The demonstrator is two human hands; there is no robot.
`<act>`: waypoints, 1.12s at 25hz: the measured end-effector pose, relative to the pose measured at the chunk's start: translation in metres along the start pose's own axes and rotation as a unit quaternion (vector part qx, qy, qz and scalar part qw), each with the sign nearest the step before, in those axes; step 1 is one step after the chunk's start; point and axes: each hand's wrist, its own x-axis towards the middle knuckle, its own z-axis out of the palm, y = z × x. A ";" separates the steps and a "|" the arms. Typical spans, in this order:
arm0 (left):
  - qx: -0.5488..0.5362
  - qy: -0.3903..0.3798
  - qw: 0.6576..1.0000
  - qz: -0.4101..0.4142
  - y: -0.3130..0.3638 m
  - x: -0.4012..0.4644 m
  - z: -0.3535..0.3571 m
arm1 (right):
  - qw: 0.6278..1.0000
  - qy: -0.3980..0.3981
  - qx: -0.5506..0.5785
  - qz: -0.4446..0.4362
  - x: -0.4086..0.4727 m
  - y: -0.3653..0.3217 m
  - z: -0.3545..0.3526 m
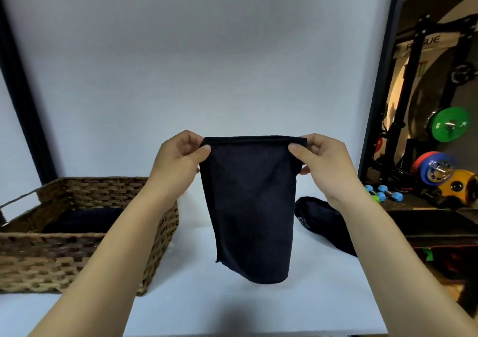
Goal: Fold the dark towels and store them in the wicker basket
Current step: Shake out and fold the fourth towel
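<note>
At far left on the table [232,298], the wicker basket [51,261] already holds a folded dark towel [85,220]. Beside it, the left hand [178,158] and right hand [320,160] each pinch a top corner of the hanging towel [251,207], likely to straighten it for folding. Another towel [320,220] waits behind.

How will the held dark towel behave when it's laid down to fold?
Probably floppy: the dark towel hangs limp from the left hand and right hand. Likely light, since pinches at two corners carry it. Unlikely to slide.
</note>
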 end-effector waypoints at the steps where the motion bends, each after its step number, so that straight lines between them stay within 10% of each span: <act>1: -0.010 -0.001 1.000 -0.006 -0.001 0.004 0.000 | 1.000 0.003 -0.007 0.011 0.003 0.000 0.000; 9: -0.020 -0.063 0.982 -0.178 -0.039 0.049 0.022 | 0.990 -0.034 -0.020 0.138 0.037 0.026 0.021; 17: -0.049 -0.034 0.998 -0.025 -0.044 0.039 0.025 | 0.993 0.017 0.107 0.050 0.032 0.053 0.021; 23: 0.155 -0.197 0.967 -0.044 -0.203 -0.143 0.012 | 0.979 -0.139 -0.075 0.131 -0.141 0.193 0.009; 28: 0.286 -0.222 0.926 0.104 -0.235 -0.213 0.005 | 0.928 -0.241 -0.281 -0.035 -0.219 0.220 -0.001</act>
